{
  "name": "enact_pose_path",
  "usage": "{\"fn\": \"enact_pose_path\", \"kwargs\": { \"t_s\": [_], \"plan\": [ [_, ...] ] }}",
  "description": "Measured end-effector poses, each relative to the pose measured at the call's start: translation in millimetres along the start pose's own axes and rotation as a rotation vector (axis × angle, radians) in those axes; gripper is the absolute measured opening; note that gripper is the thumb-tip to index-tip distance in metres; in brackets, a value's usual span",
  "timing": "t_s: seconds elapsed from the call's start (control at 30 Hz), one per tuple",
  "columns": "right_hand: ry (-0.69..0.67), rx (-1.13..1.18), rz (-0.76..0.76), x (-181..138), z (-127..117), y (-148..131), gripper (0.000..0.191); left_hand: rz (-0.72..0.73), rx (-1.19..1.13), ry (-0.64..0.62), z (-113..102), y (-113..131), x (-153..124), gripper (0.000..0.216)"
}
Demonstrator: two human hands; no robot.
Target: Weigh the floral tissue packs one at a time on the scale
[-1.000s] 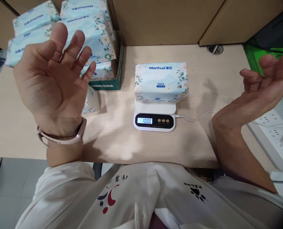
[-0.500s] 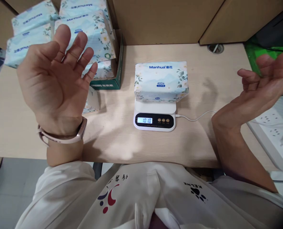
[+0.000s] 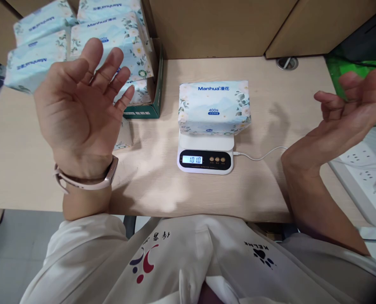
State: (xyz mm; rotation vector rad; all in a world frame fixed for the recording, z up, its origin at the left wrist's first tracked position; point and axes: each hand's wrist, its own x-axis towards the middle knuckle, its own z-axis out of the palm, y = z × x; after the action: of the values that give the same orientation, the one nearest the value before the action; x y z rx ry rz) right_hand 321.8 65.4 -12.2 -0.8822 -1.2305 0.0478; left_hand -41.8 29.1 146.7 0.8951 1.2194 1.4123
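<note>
Left hand [image 3: 82,114] and right hand [image 3: 349,116] are hovering, fingers apart; a scale [image 3: 206,143] is carrying a tissue pack [image 3: 213,101] inside the table's [image 3: 257,190] front edge.

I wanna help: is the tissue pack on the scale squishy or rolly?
The tissue pack would probably squish a bit, because its edges look crinkled. Its boxy shape likely won't roll. Pushed right, where it overhangs the scale, it might tip.

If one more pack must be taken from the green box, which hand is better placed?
Probably the left hand: it is open and empty, in front of the packs in the green box. The right hand, also empty, is on the other side of the scale, farther from them.
</note>
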Motion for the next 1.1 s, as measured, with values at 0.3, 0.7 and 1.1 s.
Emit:
{"fn": "enact_pose_path", "kwargs": {
  "t_s": [0.3, 0.7, 1.1],
  "plan": [
    [0.026, 0.069, -0.008, 0, 2, 2, 0.052, -0.022, 0.021, 0.015, 2, -3, 0, 0.032],
    [-0.047, -0.039, -0.020, -3, -3, 10, 0.056, -0.021, -0.026, 0.001, 6, -6, -3, 0.030],
    [-0.220, -0.033, 0.085, -6, -1, 0, 0.055, -0.065, -0.020, -0.100, 10, -13, -1, 0.050]
  ]
}}
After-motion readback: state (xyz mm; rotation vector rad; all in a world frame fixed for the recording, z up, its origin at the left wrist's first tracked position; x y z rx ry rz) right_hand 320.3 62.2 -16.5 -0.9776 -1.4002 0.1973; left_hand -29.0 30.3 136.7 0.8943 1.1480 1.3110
